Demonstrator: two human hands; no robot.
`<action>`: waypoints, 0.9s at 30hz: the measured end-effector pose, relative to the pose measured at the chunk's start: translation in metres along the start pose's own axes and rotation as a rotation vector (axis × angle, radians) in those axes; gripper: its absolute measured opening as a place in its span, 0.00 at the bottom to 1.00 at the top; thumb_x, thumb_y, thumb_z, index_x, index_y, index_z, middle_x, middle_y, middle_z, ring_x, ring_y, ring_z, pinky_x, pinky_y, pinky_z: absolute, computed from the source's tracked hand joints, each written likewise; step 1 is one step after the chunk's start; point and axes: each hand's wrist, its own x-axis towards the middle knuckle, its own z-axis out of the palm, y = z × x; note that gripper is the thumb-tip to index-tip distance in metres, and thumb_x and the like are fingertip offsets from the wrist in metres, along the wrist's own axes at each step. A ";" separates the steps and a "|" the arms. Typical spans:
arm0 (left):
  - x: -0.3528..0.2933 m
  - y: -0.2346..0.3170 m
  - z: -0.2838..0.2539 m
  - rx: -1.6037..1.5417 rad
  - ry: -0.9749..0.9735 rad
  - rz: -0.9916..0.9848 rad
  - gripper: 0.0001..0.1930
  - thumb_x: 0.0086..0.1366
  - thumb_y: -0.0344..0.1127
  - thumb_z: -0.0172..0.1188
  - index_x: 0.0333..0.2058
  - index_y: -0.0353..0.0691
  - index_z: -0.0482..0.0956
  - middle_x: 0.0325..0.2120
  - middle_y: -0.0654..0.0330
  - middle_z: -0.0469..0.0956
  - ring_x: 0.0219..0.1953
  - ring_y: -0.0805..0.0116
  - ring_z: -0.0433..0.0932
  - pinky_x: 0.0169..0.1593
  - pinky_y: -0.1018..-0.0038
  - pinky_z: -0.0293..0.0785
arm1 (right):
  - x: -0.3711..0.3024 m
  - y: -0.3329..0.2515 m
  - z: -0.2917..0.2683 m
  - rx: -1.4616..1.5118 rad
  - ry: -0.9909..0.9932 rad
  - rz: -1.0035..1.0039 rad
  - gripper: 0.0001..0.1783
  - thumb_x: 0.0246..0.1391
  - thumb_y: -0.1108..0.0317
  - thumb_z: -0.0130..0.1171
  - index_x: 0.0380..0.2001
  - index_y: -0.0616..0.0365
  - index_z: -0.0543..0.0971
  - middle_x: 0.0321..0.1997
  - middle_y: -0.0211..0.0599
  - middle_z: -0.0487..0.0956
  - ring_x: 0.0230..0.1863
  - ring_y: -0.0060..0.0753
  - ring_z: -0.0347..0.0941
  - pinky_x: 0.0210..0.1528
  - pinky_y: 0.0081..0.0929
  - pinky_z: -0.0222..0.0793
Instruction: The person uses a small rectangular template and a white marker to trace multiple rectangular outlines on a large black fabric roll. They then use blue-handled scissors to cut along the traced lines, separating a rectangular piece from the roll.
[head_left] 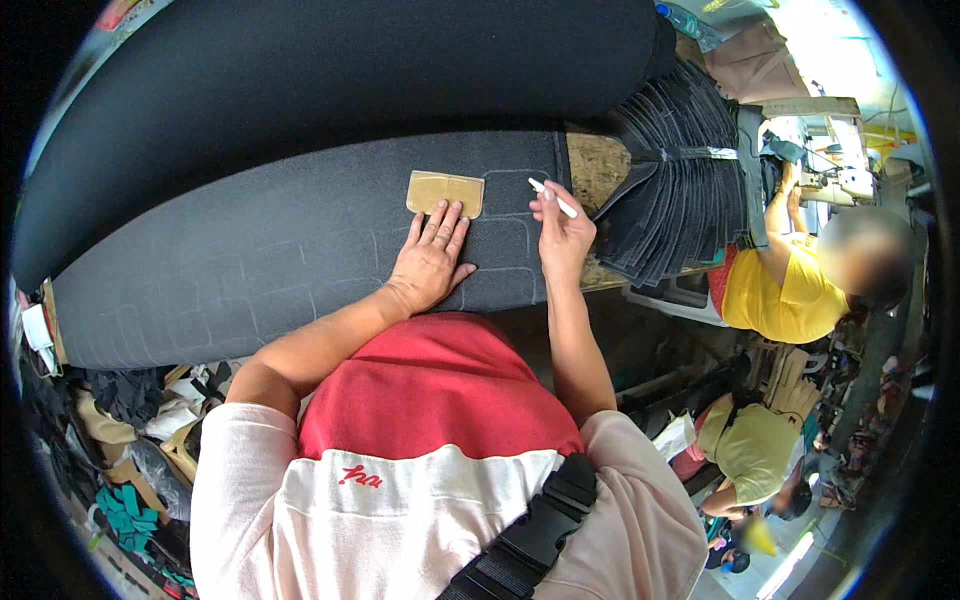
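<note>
Dark grey fabric [250, 230] lies spread in front of me, with rows of pale rounded outlines drawn over it. On it rests a tan template [447, 190], straight along the top and rounded at the lower corners. My left hand [428, 258] lies flat, its fingertips on the template's lower edge and its thumb apart on the cloth. A white marking chalk stick [554, 198] is pinched in my right hand [565, 235], just right of the template. Its tip points up and left, close to a drawn line; I cannot tell whether it touches.
A thick black fabric roll [340, 65] runs along the far side. To the right, a large tied bundle of dark cut pieces [680, 180] sits on a wooden tabletop [598, 165]. A person in yellow [790, 290] works at a sewing machine [830, 188]. Scraps [130, 400] pile up lower left.
</note>
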 end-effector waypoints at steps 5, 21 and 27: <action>-0.001 0.011 0.009 0.029 0.052 -0.095 0.36 0.59 0.54 0.51 0.58 0.33 0.60 0.63 0.48 0.51 0.66 0.52 0.47 0.63 0.47 0.43 | 0.015 -0.005 0.028 -0.023 -0.125 -0.055 0.10 0.55 0.71 0.57 0.37 0.68 0.78 0.32 0.37 0.78 0.32 0.21 0.75 0.35 0.15 0.70; 0.001 0.013 0.012 0.010 -0.066 -0.116 0.32 0.63 0.54 0.45 0.56 0.33 0.64 0.55 0.49 0.64 0.63 0.51 0.50 0.61 0.42 0.42 | 0.019 -0.002 0.117 -0.379 -0.799 -0.357 0.06 0.45 0.72 0.60 0.27 0.63 0.78 0.31 0.43 0.79 0.34 0.45 0.76 0.36 0.33 0.72; 0.005 0.014 0.002 -0.008 -0.230 -0.153 0.31 0.62 0.53 0.47 0.55 0.33 0.65 0.56 0.51 0.64 0.62 0.54 0.52 0.60 0.43 0.47 | 0.018 0.007 0.124 -0.435 -0.548 -0.428 0.04 0.46 0.73 0.59 0.26 0.63 0.78 0.28 0.45 0.78 0.29 0.45 0.77 0.31 0.33 0.73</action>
